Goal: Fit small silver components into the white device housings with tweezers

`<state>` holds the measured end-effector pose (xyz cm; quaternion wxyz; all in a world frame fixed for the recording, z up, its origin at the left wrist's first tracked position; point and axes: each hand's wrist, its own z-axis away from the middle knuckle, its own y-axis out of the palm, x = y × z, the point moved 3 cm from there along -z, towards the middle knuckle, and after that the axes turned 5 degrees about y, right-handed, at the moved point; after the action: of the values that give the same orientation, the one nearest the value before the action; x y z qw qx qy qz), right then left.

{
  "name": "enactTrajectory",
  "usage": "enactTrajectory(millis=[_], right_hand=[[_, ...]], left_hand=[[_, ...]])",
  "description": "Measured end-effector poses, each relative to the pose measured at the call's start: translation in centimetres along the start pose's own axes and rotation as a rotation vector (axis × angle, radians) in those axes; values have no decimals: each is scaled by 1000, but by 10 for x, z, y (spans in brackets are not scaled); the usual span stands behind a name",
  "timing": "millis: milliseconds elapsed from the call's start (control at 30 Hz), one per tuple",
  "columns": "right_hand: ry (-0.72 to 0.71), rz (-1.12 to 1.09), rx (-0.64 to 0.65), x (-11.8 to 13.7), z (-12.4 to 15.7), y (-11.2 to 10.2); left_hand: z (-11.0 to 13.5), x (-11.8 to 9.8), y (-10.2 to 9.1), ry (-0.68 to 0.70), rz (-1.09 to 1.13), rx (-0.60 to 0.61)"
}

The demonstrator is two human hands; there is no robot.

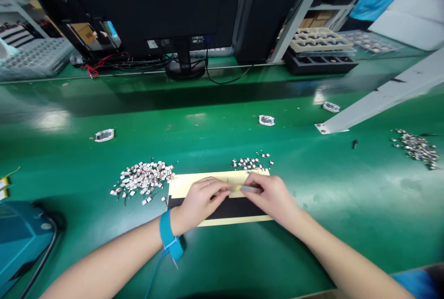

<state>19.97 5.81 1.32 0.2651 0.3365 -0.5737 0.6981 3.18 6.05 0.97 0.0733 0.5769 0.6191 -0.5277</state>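
Observation:
A pale yellow sheet (187, 183) with a wide black band (239, 208) across it lies on the green bench under both hands. My right hand (274, 195) is closed around a slim grey tool with a yellow end (248, 189), which points left. From the left, my left hand (199, 199) comes in with its fingertips pinched together over the sheet; what they hold, if anything, is too small to make out. A blue wrist strap (166, 229) with a cord circles my left wrist. Small white parts with dark leads form a big pile (144, 178) left of the sheet and a smaller group (248, 163) behind it.
White oval pieces (266, 120) stand farther back on the bench (208, 141). A slanted metal post (378, 90) is bolted down at the right, near another pile of parts (418, 146). A teal machine (21, 243) sits at left; a monitor stand (185, 65) and trays (321, 42) are behind.

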Motion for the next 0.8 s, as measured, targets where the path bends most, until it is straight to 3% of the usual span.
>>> enactTrajectory(millis=[133,267,367,500,600,700,800], right_hand=[[87,47,-248,-18,-9,-40],[183,191,-314,-38,-37,-77],[234,358,-368,-55,-74,-95],[246,415,-286,-71,-125,-102],[191,433,-213,-71,-145,-100],[162,469,-186,-62,-146,-96],[117,488,-204,-44,-125,-84]], left_hand=[[-3,14,-6,-210,54,-86],[-2,31,-5,-352,186,-170],[-2,33,-2,-353,262,-135],[-2,21,-1,-305,172,2],[-1,16,-2,-309,170,-34],[2,21,-1,-349,229,-124],[3,26,-4,-368,308,-254]])
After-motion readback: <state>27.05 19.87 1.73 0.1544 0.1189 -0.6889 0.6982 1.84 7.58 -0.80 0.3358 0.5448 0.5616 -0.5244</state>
